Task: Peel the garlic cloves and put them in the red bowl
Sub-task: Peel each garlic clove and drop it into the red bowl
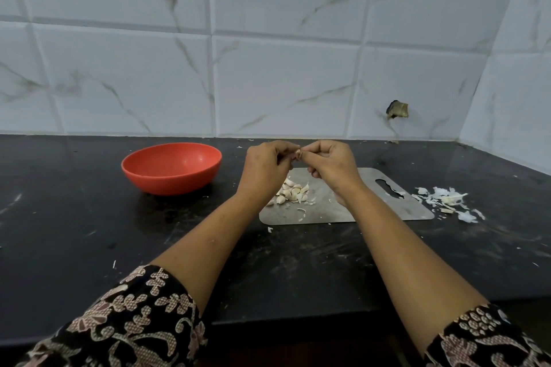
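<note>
One clove (297,153) is pinched between left hand (264,168) and right hand (332,164) fingertips. Nothing is seen in the red bowl (170,183); a pile of cloves (290,192) is left on the board (372,208).

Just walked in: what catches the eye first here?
The red bowl glows on the dark counter, left. At centre, left hand and right hand pinch one garlic clove above a pile of cloves on a steel board; peels lie to its right.

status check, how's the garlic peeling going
One garlic clove pinched between left hand and right hand, raised by the steel board. On the board, clove pile; red bowl shows no cloves. Nothing blocks the bowl.
</note>
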The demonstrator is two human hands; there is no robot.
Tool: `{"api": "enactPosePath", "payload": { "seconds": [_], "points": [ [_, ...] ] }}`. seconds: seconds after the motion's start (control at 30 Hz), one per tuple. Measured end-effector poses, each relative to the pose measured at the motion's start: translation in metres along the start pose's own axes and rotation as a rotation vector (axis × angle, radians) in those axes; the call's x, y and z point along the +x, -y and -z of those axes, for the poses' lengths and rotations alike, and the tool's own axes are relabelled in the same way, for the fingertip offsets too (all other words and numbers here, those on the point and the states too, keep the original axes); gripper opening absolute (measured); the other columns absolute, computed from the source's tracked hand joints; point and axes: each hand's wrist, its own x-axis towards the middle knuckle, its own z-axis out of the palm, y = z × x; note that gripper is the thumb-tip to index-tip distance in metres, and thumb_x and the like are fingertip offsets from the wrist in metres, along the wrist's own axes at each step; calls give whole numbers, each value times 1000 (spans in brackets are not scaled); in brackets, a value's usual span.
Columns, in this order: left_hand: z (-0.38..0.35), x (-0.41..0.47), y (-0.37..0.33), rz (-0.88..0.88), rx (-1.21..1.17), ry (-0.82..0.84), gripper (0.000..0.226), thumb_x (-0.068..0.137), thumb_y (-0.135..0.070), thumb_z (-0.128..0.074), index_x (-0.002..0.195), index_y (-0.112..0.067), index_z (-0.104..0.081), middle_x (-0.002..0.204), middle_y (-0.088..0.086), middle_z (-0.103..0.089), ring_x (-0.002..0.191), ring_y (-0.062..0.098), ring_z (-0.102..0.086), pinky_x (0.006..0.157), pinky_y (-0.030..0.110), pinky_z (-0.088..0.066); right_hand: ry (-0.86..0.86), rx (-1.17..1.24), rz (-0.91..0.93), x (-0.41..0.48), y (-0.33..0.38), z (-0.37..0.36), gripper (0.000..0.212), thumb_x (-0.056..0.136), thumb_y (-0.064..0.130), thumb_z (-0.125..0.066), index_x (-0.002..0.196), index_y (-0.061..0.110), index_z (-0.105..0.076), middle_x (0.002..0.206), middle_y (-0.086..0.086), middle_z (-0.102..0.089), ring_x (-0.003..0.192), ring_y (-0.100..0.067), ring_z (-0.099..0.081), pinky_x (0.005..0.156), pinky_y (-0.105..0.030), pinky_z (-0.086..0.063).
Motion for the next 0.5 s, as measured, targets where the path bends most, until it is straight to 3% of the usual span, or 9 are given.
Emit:
{"api": "enactPosePath", "payload": {
  "seconds": [0.2,0.5],
  "points": [
    [0,-1,-1,-10,4,-15,20,89,-5,-65,105,-9,-74,71,-14,-61,64,-6,-58,69,6,-47,27,26,-21,-1,1,1,7,87,8,-69,81,5,-69,53,6,-61,49,-4,-51,50,-18,-43],
    [-2,-1,4,-7,-13,-21,16,87,-6,-68,101,-10,-74,72,-15,-62,63,-13,-59,67,4,-46,90,-52,11,-2,1,0,15,91,7,-61,77,10,-65,64,2,-60,53,-4,-50,51,-20,-45]
  ]
}}
